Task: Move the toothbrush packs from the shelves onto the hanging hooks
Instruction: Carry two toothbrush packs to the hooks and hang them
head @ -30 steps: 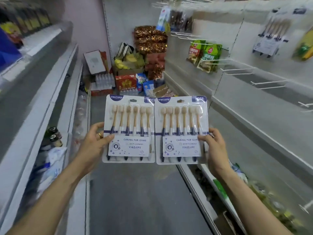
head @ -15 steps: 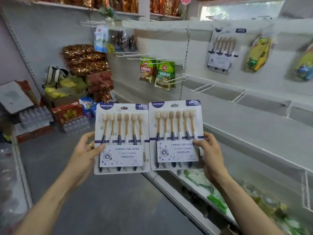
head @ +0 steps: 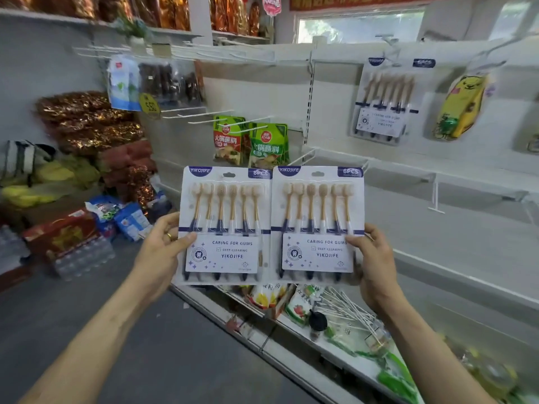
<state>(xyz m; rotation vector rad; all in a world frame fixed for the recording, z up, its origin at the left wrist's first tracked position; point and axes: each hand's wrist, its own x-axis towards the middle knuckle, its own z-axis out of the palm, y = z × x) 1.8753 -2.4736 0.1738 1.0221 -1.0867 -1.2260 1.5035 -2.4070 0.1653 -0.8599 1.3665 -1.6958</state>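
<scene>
The left hand [head: 163, 252] pinches the left toothbrush pack [head: 224, 225] at its left edge, thumb on the front; the right hand [head: 376, 266] grips the right toothbrush pack [head: 318, 223] at its right edge the same way; both packs are upright in the air, side by side, edges touching, in front of the green sauce packets [head: 250, 144]; a third pack [head: 382, 103] hangs high on the wall panel [head: 329, 97], beside a yellow bag [head: 460, 106].

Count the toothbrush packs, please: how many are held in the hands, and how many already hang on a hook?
Toothbrush packs held: 2, the left pack in the left hand and the right pack in the right hand.
Toothbrush packs on a hook: 1, the hung pack at the upper right.
Total: 3 visible.
</scene>
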